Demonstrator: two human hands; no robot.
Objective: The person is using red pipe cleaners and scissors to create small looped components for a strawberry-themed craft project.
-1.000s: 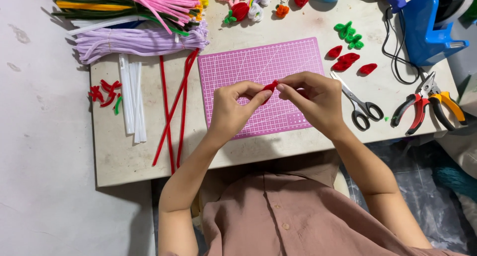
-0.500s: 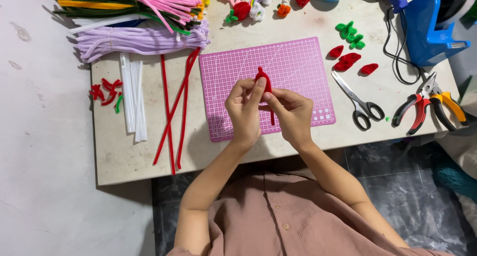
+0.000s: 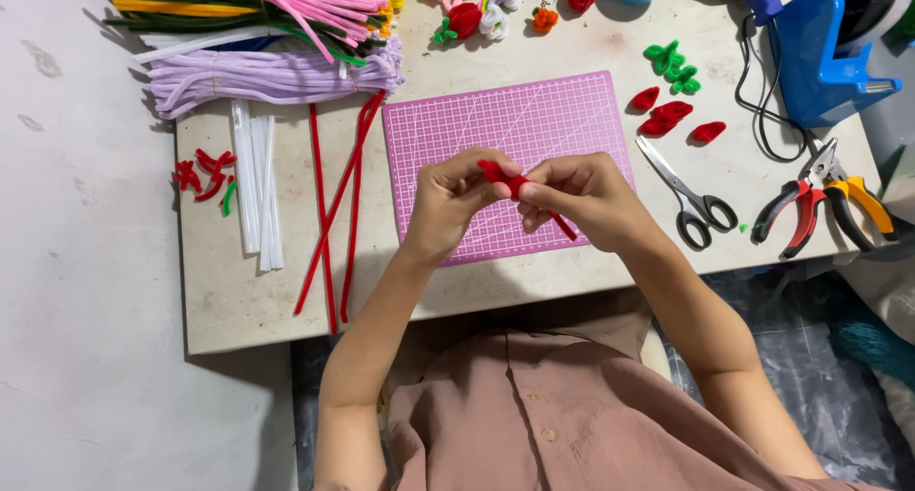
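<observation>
Red pipe cleaner (image 3: 515,188) pinched between both hands over near half of pink cutting mat (image 3: 510,162). Left hand (image 3: 450,203) curled, thumb and forefinger closed on its bent upper end. Right hand (image 3: 583,197) curled, fingertips clamping middle, loose tail poking out below toward mat's near edge. Half second ago piece stood upright between hands; now tilted, hands spread wider. Scissors (image 3: 688,191) right of mat. Long red stems (image 3: 335,205) left of mat.

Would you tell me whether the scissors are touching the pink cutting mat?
Apart. The head view shows bare table between the scissors and the pink cutting mat's right edge.
</observation>
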